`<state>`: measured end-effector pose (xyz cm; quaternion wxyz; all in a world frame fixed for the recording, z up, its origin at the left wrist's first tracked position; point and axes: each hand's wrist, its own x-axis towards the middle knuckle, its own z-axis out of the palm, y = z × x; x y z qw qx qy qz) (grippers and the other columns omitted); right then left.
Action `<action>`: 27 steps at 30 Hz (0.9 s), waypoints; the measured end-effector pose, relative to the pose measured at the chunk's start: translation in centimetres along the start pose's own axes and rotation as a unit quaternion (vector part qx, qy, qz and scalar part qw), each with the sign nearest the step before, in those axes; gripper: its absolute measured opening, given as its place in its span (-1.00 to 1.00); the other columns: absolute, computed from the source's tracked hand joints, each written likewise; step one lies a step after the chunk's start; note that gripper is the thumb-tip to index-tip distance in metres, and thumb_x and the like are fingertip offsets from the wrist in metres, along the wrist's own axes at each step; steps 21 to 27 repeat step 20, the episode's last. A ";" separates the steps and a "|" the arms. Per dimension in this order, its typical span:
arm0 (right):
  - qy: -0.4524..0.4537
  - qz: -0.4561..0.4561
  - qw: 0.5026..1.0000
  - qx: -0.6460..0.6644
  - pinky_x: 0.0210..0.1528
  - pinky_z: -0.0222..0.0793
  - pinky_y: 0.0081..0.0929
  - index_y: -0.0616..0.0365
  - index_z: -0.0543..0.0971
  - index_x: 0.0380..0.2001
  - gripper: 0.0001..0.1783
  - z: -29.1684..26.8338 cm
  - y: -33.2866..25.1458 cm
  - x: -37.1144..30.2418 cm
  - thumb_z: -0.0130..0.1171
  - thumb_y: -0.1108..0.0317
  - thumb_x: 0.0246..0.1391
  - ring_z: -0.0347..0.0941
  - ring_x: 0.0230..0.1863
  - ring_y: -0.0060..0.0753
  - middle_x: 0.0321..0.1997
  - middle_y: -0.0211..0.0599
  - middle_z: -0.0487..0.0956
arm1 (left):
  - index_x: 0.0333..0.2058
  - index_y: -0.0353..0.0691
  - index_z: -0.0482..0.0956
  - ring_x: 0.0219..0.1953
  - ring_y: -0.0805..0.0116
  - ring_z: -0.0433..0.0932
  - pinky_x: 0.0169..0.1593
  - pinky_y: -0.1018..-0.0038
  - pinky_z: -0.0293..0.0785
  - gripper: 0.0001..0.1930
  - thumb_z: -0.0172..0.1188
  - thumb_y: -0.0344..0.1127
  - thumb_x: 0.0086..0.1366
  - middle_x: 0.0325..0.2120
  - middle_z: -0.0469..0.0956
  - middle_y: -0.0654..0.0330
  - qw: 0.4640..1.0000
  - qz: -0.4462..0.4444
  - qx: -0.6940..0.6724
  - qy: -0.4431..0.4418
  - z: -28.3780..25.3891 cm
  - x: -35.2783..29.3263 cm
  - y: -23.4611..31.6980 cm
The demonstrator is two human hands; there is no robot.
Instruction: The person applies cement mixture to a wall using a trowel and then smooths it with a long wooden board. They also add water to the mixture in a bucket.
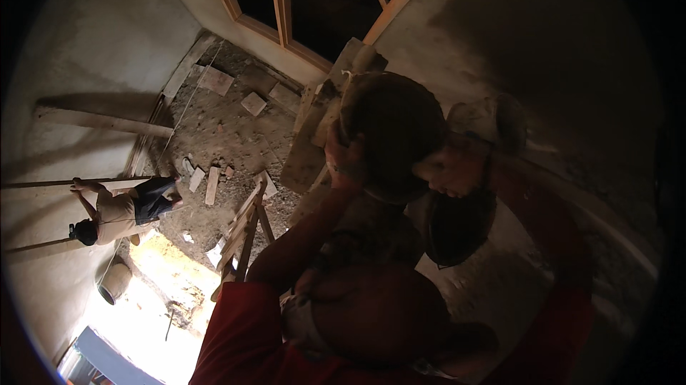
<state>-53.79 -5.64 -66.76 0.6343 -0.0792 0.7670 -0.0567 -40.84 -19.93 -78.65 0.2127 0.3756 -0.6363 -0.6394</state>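
Observation:
A dark round bucket (394,131) is held up in front of me, its wide mouth in shadow; I cannot make out what is inside. My left hand (345,158) closes on its left side. At the lower right of the rim, my right hand (457,166) grips with bent fingers. Below the right hand is a second dark bucket (461,226), with nobody's hand visibly on it. Beyond that hand a paler bucket (509,122) lies near the wall, partly lost in shadow. Both my arms wear short red sleeves.
Wooden planks (314,117) are stacked beneath the window frame (282,6). A wooden trestle or ladder (246,231) stands beside my left arm. Bricks (214,79) lie scattered over the dirt floor. A co-worker (118,210) stands at the left wall by long boards, near another bucket (114,283).

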 end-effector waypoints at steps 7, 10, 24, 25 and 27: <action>0.016 -0.140 0.961 0.238 -0.57 0.37 -0.51 0.14 0.34 0.10 -0.46 2.4 3.1 2.5 0.13 0.33 0.00 0.42 -0.59 -0.54 -0.49 -0.34 0.48 | 0.03 -0.43 0.31 -0.02 -0.10 0.42 0.05 0.20 0.29 -0.44 0.16 -0.27 0.06 -0.12 0.44 -0.19 0.999 0.026 0.001 -0.021 0.0 1.0 -2.7; 0.122 -0.204 0.966 0.104 -0.44 0.42 -0.41 0.13 0.34 0.10 -0.47 1.4 4.2 -0.5 0.10 0.38 -0.01 0.47 -0.50 -0.45 -0.41 -0.27 0.52 | 0.02 -0.40 0.31 -0.03 -0.10 0.42 0.03 0.19 0.30 -0.45 0.15 -0.28 0.06 -0.13 0.45 -0.19 0.999 0.041 0.019 -0.024 0.1 0.9 -2.3; 0.343 -0.129 0.833 -0.415 0.10 0.27 -0.34 -0.07 0.34 0.13 -0.45 2.4 6.9 7.5 0.10 0.26 0.01 0.39 0.05 -0.22 0.05 -0.11 0.47 | 0.09 -0.29 0.29 0.00 -0.10 0.42 0.07 0.19 0.29 -0.43 0.12 -0.24 0.07 -0.09 0.45 -0.17 0.999 0.015 0.034 -0.003 0.5 0.5 -1.8; 0.343 -0.129 0.833 -0.415 0.10 0.27 -0.34 -0.07 0.34 0.13 -0.45 2.4 6.9 7.5 0.10 0.26 0.01 0.39 0.05 -0.22 0.05 -0.11 0.47 | 0.09 -0.29 0.29 0.00 -0.10 0.42 0.07 0.19 0.29 -0.43 0.12 -0.24 0.07 -0.09 0.45 -0.17 0.999 0.015 0.034 -0.003 0.5 0.5 -1.8; 0.343 -0.129 0.833 -0.415 0.10 0.27 -0.34 -0.07 0.34 0.13 -0.45 2.4 6.9 7.5 0.10 0.26 0.01 0.39 0.05 -0.22 0.05 -0.11 0.47 | 0.09 -0.29 0.29 0.00 -0.10 0.42 0.07 0.19 0.29 -0.43 0.12 -0.24 0.07 -0.09 0.45 -0.17 0.999 0.015 0.034 -0.003 0.5 0.5 -1.8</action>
